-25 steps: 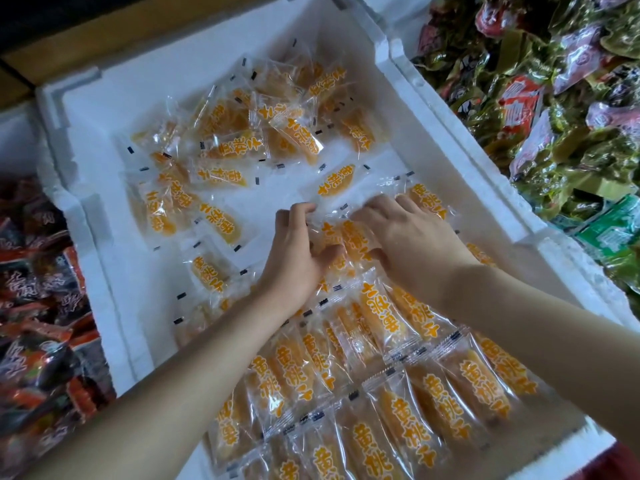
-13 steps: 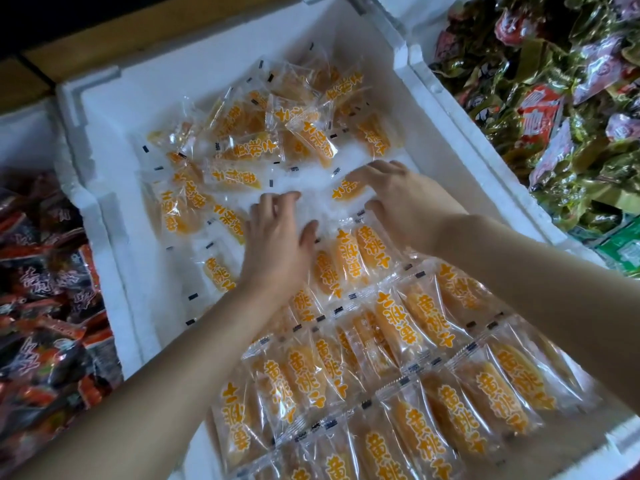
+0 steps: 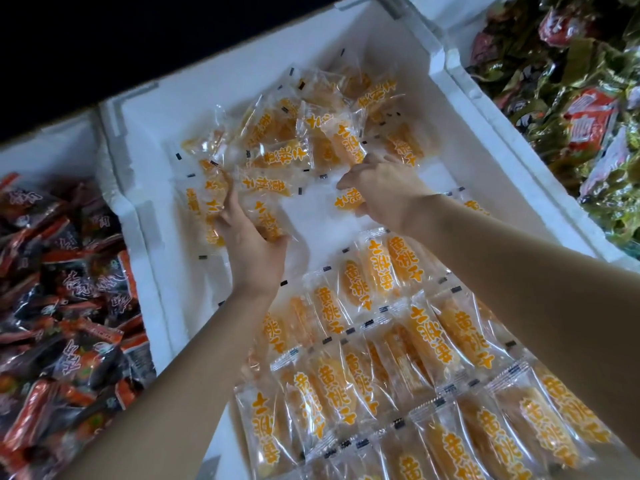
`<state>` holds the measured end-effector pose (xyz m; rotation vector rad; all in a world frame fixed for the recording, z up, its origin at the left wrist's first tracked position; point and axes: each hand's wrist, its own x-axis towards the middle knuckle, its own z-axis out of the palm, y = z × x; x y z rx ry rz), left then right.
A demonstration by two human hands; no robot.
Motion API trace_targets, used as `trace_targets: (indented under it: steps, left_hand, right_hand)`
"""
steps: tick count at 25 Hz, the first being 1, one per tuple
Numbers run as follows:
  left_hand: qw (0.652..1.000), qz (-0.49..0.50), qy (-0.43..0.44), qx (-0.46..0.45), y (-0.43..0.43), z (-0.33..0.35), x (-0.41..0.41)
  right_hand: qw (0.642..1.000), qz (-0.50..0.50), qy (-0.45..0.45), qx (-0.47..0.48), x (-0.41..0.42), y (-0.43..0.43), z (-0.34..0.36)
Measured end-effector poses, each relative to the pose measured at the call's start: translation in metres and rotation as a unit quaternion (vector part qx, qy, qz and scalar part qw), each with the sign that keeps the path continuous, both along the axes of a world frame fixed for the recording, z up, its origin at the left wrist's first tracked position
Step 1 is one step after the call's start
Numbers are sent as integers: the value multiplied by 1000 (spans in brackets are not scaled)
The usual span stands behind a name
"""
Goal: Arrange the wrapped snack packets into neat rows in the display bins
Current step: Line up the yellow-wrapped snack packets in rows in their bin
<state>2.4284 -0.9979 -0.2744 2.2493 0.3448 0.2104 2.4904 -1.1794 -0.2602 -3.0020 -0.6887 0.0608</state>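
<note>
A white foam bin (image 3: pixel 180 278) holds clear packets of yellow dried fruit with orange lettering. Neat rows of packets (image 3: pixel 398 358) fill its near half. A loose pile of packets (image 3: pixel 311 133) lies at the far end. My left hand (image 3: pixel 254 247) reaches to the pile's left side, fingers and thumb curled round a packet (image 3: pixel 268 221). My right hand (image 3: pixel 384 188) is at the middle of the bin and grips another packet (image 3: pixel 348 200) that shows under its fingers. A bare strip of bin floor separates the rows from the pile.
A bin of dark red and black packets (image 3: pixel 62 306) stands on the left. On the right, a bin of green and red wrapped snacks (image 3: pixel 571 98) sits behind the foam wall (image 3: pixel 502 116). Dark space lies beyond the bins' far edge.
Both hands have left the top row and moved farther into the bin. The left hand reached the loose pile and took a packet; the right closed on a single packet.
</note>
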Motion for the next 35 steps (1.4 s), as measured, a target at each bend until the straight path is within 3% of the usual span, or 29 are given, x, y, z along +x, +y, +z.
trace_targets:
  steps: [5, 10, 12, 14, 18, 22, 24, 28, 30, 33, 35]
  left_hand:
    - [997, 29, 44, -57, -2, 9, 5]
    - [989, 37, -15, -140, 2, 24, -12]
    - [986, 20, -15, -166, 6, 29, -26]
    - [982, -2, -3, -188, 8, 34, -46]
    - [947, -62, 60, -309, 3, 44, -90]
    - [938, -87, 122, -314, 10, 41, -117]
    - [950, -71, 125, -276, 16, 39, -126]
    - [958, -39, 97, -266, 30, 40, -138]
    - [965, -45, 80, -245, 38, 44, -144]
    - [968, -87, 61, -229, 46, 56, -150]
    - [969, -109, 55, -213, 51, 63, -151]
  right_hand:
    - [996, 36, -65, -44, -6, 12, 15]
    - [971, -7, -91, 223, -46, 27, 38]
    - [928, -54, -30, 367, -72, 32, 42]
    - [864, -120, 81, 482, -97, 36, 45]
    - [779, -206, 205, 556, -123, 39, 40]
    - [692, -210, 283, 631, -142, 42, 41]
    - [705, -206, 299, 609, -148, 42, 41]
    - [848, -145, 311, 405, -144, 30, 48]
    - [889, -92, 325, 309, -148, 27, 52]
    - [923, -44, 271, 269, -158, 32, 56]
    - [959, -6, 183, 218, -164, 40, 63]
